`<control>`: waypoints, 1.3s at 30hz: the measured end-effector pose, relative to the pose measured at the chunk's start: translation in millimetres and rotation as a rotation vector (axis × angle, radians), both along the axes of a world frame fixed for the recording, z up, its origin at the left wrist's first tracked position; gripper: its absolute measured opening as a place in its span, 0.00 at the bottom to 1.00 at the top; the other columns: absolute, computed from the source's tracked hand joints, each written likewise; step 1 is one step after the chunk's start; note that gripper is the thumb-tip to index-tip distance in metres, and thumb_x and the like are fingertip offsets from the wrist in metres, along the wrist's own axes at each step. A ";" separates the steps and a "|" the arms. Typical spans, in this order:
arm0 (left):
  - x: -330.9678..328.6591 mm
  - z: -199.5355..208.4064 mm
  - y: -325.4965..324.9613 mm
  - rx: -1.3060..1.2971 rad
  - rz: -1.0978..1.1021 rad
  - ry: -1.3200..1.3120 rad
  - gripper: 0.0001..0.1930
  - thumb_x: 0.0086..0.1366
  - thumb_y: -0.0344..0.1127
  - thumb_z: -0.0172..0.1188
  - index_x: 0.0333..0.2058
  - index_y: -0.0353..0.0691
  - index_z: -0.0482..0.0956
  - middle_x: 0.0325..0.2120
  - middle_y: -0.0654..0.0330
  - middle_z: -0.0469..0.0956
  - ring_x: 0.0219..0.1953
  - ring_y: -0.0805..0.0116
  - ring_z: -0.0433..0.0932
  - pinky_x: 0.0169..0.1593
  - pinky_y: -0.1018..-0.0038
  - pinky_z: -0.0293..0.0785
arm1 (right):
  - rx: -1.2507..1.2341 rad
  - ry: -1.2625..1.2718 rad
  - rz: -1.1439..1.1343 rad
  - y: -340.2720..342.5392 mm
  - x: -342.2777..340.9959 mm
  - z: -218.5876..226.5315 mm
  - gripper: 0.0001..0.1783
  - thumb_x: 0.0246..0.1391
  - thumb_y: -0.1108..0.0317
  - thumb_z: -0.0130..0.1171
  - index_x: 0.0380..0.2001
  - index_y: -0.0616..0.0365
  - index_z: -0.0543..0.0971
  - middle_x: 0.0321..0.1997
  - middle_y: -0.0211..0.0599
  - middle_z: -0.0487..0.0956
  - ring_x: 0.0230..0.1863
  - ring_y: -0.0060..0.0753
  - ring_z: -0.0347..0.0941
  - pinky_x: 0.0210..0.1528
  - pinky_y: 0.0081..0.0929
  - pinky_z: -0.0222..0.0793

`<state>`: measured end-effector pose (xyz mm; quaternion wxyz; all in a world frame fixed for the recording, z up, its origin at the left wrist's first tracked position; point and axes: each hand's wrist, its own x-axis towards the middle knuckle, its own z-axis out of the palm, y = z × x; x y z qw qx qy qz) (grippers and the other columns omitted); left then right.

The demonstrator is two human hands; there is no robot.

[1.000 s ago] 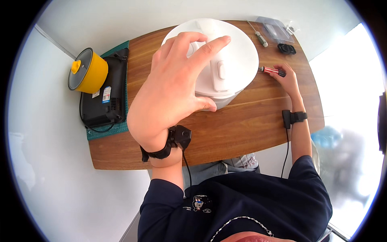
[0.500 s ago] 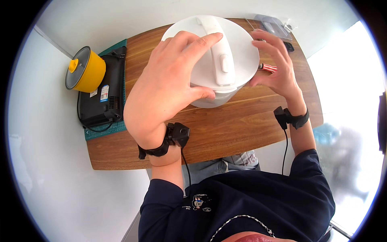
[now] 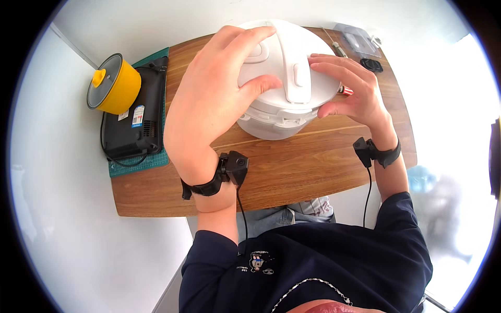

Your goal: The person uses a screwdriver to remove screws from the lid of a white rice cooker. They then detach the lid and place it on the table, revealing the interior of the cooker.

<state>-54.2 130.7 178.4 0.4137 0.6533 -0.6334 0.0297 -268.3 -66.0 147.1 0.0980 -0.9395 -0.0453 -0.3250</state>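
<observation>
A round white lidded container (image 3: 266, 122) stands upright at the back middle of the wooden table. Its white lid (image 3: 319, 47) carries a raised handle bar (image 3: 296, 62) with an oval button. Over the lid's left side lies my left hand (image 3: 214, 86), fingers spread, with the index tip and thumb near the bar; whether they press on it I cannot tell. My right hand (image 3: 352, 88) is at the right edge, fingers stretched across the lid top and thumb apart by the rim. Neither hand visibly grips anything. The left hand covers part of the lid.
On the left, a yellow pot (image 3: 119, 86) with a grey lid sits on a black appliance (image 3: 133, 125) atop a green mat (image 3: 164, 78). A transparent case (image 3: 360, 39), a black item (image 3: 371, 64) and a red-and-white striped object (image 3: 345, 91) lie at the back right.
The lid now tilts so its front latch and seam show, and the bar appears farther right. My left hand has shifted up onto the lid; my right fingers have moved in over its top.
</observation>
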 end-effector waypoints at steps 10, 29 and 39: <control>40.4 -23.9 -4.4 0.127 0.174 0.161 0.46 0.65 0.72 0.57 0.64 0.34 0.71 0.50 0.41 0.81 0.51 0.48 0.83 0.53 0.60 0.78 | 0.380 0.043 -0.200 22.3 21.9 21.9 0.47 0.55 0.39 0.69 0.67 0.59 0.69 0.51 0.46 0.83 0.52 0.43 0.81 0.53 0.37 0.77; 4.5 8.1 -7.2 -0.336 -0.038 0.308 0.32 0.80 0.54 0.45 0.68 0.31 0.64 0.59 0.38 0.74 0.61 0.51 0.75 0.64 0.62 0.69 | 1.359 -0.407 0.103 15.0 19.7 56.6 0.31 0.62 0.66 0.49 0.67 0.68 0.70 0.51 0.51 0.83 0.58 0.34 0.78 0.57 0.30 0.76; 18.6 -5.7 -26.0 -0.335 0.027 0.336 0.22 0.79 0.45 0.51 0.63 0.37 0.75 0.52 0.51 0.82 0.59 0.62 0.79 0.62 0.68 0.72 | 1.694 -0.581 0.509 -3.1 4.6 51.8 0.30 0.65 0.64 0.47 0.67 0.68 0.69 0.53 0.50 0.82 0.58 0.35 0.77 0.58 0.32 0.75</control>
